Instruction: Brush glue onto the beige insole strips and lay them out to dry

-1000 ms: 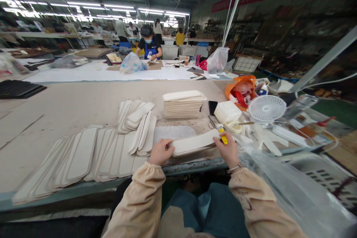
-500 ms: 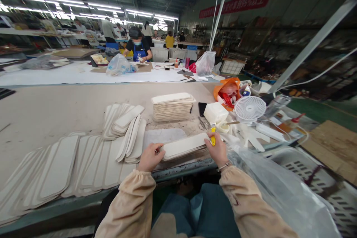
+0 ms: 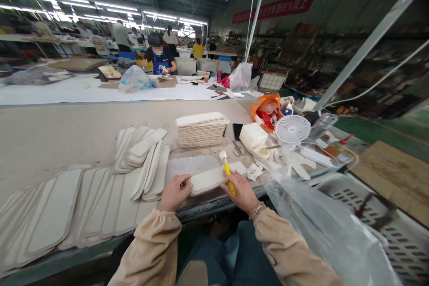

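Observation:
My left hand (image 3: pixel 174 193) is closed on the left end of a low stack of long white pieces with rounded corners (image 3: pixel 207 180) at the table's near edge. My right hand (image 3: pixel 240 193) grips a paintbrush with a yellow handle (image 3: pixel 229 177), its pale bristles pointing up and away above the stack. The right fingers rest close to the stack's near side; whether they touch it I cannot tell. Just behind lies a whitish sheet (image 3: pixel 177 165). Fanned white pieces (image 3: pixel 55 210) spread to the left, and a taller neat pile (image 3: pixel 201 136) stands farther back.
A white plastic container (image 3: pixel 254 136), scissors (image 3: pixel 239 148), a phone (image 3: pixel 237 131) and a white fan (image 3: pixel 292 129) sit to the right. Clear plastic sheeting (image 3: pixel 321 223) hangs over a slotted basket (image 3: pixel 389 232). A co-worker (image 3: pixel 161 58) sits across the table.
My right hand has moved left from the stack's right end, and the brush now points bristles up above the stack. My left hand stays at the left end. The view has shifted slightly.

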Motion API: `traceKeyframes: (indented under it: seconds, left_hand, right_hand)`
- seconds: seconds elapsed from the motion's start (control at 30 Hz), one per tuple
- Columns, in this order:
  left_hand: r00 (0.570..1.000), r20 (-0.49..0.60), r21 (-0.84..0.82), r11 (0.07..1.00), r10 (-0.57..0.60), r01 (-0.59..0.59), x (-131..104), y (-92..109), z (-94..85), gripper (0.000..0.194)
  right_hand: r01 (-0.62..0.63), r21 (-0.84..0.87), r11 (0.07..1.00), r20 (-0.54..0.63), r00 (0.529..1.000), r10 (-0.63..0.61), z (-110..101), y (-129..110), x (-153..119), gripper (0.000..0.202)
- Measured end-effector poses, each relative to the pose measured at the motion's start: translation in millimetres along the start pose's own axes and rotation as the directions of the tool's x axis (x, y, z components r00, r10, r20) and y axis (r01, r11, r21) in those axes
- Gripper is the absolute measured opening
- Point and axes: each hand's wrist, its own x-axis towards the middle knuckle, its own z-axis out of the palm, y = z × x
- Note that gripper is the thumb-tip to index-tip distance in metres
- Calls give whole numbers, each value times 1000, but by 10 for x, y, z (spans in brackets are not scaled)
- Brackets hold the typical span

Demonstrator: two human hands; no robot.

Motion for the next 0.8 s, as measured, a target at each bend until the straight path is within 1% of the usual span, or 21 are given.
traceKeyframes:
  seconds: [0.1, 0.17, 0.27, 0.33, 0.37, 0.43, 0.5, 0.57, 0.63, 0.8]
  left_hand:
    - [1000, 18, 9, 1000, -10, 10, -1, -7, 3, 33]
    - [1000, 24, 2, 1000, -16, 16, -4, -14, 9, 34]
    - [999, 29, -2, 1000, -17, 17, -7, -24, 17, 35]
    - [999, 31, 1, 1000, -21, 21, -7, -25, 20, 35]
    - [999, 34, 1, 1000, -26, 26, -6, -23, 20, 35]
    - [998, 42, -2, 999, -35, 35, -3, -15, 18, 35]
    - [998, 46, -4, 999, -38, 38, 1, -5, 14, 35]
    - [999, 41, -6, 999, -36, 36, 2, 4, 8, 36]
    - [999, 37, -5, 999, -37, 37, 0, 9, 3, 36]
    - [997, 52, 2, 998, -60, 60, -5, 10, 5, 36]
  right_hand:
    - [26, -67, 997, 29, 999, -24, 40, 52, -22, 8]
    - [-1, -111, 994, 0, 1000, 1, 31, 153, -40, 8]
    - [-75, -145, 987, -79, 995, 64, -21, 348, -73, 6]
    - [-176, -127, 976, -137, 978, 158, -63, 471, -98, 11]
    - [-243, -106, 964, -161, 961, 225, -81, 524, -110, 15]
    - [-371, -54, 927, -189, 915, 355, -110, 606, -129, 21]
    - [-449, -5, 893, -195, 877, 440, -131, 658, -135, 25]
    - [-479, 32, 877, -193, 858, 476, -145, 686, -125, 26]
    - [-491, 48, 870, -194, 850, 490, -153, 702, -104, 27]
    - [-497, 31, 867, -182, 850, 494, -145, 716, -44, 26]
